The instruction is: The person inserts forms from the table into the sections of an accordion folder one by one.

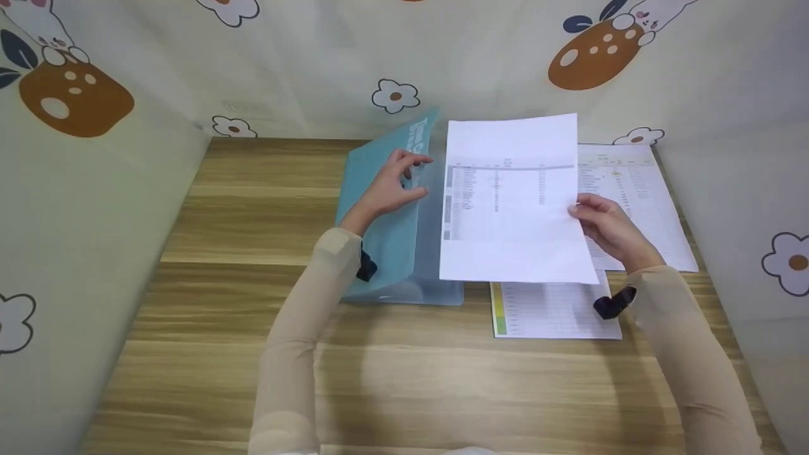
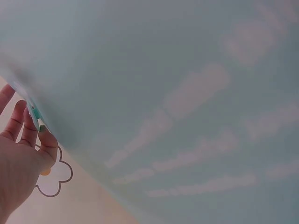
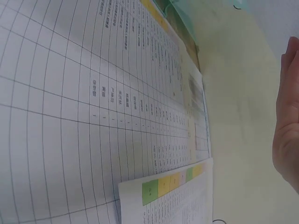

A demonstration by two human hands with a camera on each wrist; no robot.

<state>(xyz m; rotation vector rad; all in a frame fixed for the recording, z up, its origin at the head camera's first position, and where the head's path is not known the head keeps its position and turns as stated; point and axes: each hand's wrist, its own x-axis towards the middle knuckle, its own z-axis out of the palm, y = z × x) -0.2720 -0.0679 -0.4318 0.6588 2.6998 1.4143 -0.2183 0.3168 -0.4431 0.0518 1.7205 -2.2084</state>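
Observation:
A translucent teal file folder lies on the table, its front cover raised and tilted to the left. My left hand is at the cover's free edge; in the left wrist view the left hand has its thumb and fingers on either side of that edge. With thumb and fingers, my right hand pinches the right edge of a white printed sheet, held up beside the open folder. The sheet overlaps the folder's right part. Only part of the right hand appears in the right wrist view.
Printed table sheets lie at the back right. Another sheet with a yellow and green edge lies nearer, partly under the raised page. Patterned cloth encloses the wooden table at the back and sides.

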